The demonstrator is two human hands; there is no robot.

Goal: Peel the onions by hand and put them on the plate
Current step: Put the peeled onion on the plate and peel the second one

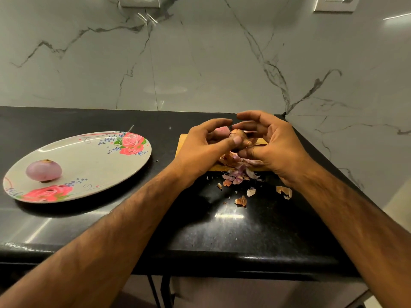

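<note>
Onion (239,138), small, papery-brown, mid-peel: left hand (203,150) grips it, right hand (275,147) pinches skin. Nxt: strip rest, onto floral plate (93,162).

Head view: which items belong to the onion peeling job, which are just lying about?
Job: held onion, gripped by left hand and right hand; pink onion behind them; peeled onion; plate; cutting board.
Lying about: peel scraps; wall sockets.
</note>
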